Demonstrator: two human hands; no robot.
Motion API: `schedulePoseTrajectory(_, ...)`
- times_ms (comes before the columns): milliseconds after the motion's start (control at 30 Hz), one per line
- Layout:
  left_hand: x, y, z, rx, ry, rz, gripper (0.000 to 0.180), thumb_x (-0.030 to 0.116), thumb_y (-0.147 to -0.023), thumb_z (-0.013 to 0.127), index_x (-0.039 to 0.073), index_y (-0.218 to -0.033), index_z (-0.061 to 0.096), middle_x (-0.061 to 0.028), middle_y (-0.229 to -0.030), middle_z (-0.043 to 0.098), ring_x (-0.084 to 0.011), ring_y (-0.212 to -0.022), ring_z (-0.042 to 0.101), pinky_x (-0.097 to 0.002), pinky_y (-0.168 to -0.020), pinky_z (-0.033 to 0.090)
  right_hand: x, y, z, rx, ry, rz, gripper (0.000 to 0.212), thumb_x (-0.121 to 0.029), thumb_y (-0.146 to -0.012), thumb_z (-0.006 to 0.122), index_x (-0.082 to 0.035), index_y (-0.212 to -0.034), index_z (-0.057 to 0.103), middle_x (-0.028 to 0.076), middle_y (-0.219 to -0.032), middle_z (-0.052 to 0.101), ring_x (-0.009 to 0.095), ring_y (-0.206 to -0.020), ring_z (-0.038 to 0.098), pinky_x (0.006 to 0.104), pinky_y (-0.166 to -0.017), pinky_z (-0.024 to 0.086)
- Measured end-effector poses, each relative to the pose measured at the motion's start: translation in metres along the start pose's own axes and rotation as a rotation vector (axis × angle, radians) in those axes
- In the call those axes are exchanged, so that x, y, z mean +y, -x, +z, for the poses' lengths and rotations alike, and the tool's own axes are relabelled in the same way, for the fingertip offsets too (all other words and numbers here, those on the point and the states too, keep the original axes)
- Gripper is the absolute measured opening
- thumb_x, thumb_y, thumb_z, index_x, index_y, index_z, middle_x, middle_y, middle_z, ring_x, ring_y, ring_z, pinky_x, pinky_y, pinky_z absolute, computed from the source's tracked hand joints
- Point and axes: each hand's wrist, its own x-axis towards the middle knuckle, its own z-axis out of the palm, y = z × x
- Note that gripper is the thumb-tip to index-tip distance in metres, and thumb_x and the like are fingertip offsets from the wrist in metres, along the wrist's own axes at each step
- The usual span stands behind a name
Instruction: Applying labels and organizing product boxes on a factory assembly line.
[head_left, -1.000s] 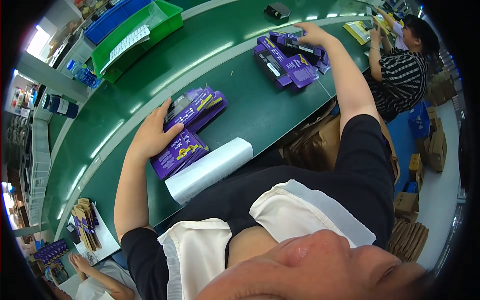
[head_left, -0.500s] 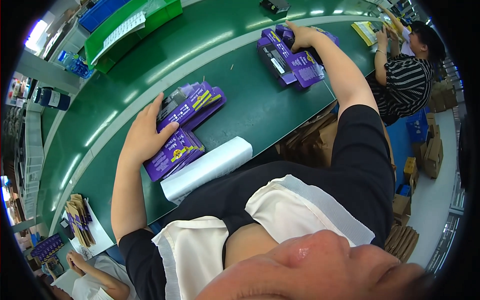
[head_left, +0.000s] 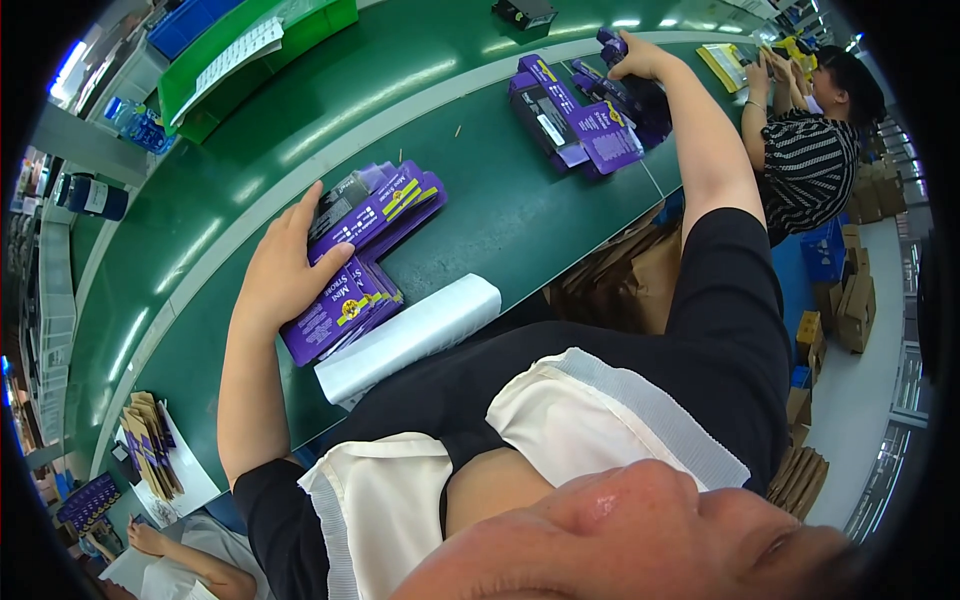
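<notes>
The left hand (head_left: 280,272) lies at the left edge of a stack of flat purple cartons (head_left: 340,312), left of the frame's centre. Its fingers are spread and released, the thumb laid over the cartons and the fingertips beside a clear-and-dark package (head_left: 342,206) above them. The stack sits on the green bench (head_left: 480,215), with a white folded sheet (head_left: 410,335) just below it.

Toward the upper right, the right hand (head_left: 646,62) has its fingers closed around a small purple box (head_left: 611,46); the exact grip is partly hidden. Below and left of that hand, a group of purple boxes (head_left: 610,140) rests on the bench, some showing dark sides.

A black device (head_left: 525,12) stands at the top edge of the frame, and a green bin (head_left: 320,35) holding a white paper (head_left: 240,57) is at the upper left. A co-worker in a striped top (head_left: 815,170) sits at the right.
</notes>
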Motion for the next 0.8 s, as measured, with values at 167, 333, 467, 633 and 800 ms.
schedulePoseTrajectory(167, 0.002, 0.001, 0.000, -0.002, -0.010, 0.006, 0.072, 0.034, -0.089, 0.064, 0.011, -0.152, 0.036, -0.0179, -0.140, 0.054, -0.0318, -0.122, 0.057, -0.0416, -0.102, 0.048, -0.018, 0.007, 0.017, -0.124, 0.066, -0.006, 0.105, -0.027, -0.064, 0.081, -0.011, -0.155, 0.030, 0.016, -0.136, 0.060, 0.034, -0.118, 0.061, 0.0442, -0.102, 0.045)
schedulePoseTrajectory(333, 0.002, 0.002, -0.001, -0.006, -0.026, -0.009, 0.072, 0.034, -0.089, 0.065, 0.011, -0.152, 0.036, -0.0179, -0.140, 0.055, -0.0317, -0.123, 0.057, -0.0416, -0.103, 0.048, -0.043, 0.020, 0.032, -0.129, 0.355, 0.035, 0.107, -0.038, -0.062, 0.082, -0.014, -0.154, 0.033, 0.012, -0.136, 0.061, 0.034, -0.117, 0.062, 0.0528, -0.100, 0.039)
schedulePoseTrajectory(467, 0.002, 0.002, 0.000, -0.017, 0.001, -0.036, 0.072, 0.034, -0.090, 0.065, 0.011, -0.152, 0.036, -0.0175, -0.140, 0.055, -0.0321, -0.123, 0.057, -0.0412, -0.103, 0.047, -0.048, 0.028, 0.030, -0.150, 0.363, 0.084, 0.107, -0.038, -0.064, 0.080, -0.020, -0.156, 0.029, 0.009, -0.139, 0.059, 0.034, -0.122, 0.060, 0.0512, -0.106, 0.037)
schedulePoseTrajectory(633, 0.000, 0.001, 0.001, -0.001, 0.004, -0.017, 0.072, 0.033, -0.090, 0.065, 0.011, -0.152, 0.036, -0.0173, -0.140, 0.054, -0.0323, -0.123, 0.057, -0.0409, -0.104, 0.046, -0.048, 0.028, 0.033, -0.129, 0.350, 0.086, 0.111, -0.039, -0.063, 0.082, -0.018, -0.157, 0.026, 0.009, -0.138, 0.060, 0.034, -0.122, 0.060, 0.0538, -0.105, 0.039)
schedulePoseTrajectory(800, -0.002, 0.002, 0.002, 0.021, -0.004, 0.004, 0.072, 0.033, -0.090, 0.064, 0.011, -0.152, 0.036, -0.0170, -0.141, 0.054, -0.0324, -0.123, 0.057, -0.0409, -0.104, 0.046, -0.042, 0.016, 0.040, -0.151, 0.293, 0.142, 0.114, -0.044, -0.064, 0.084, -0.015, -0.157, 0.025, 0.013, -0.143, 0.055, 0.034, -0.126, 0.057, 0.0557, -0.107, 0.039)
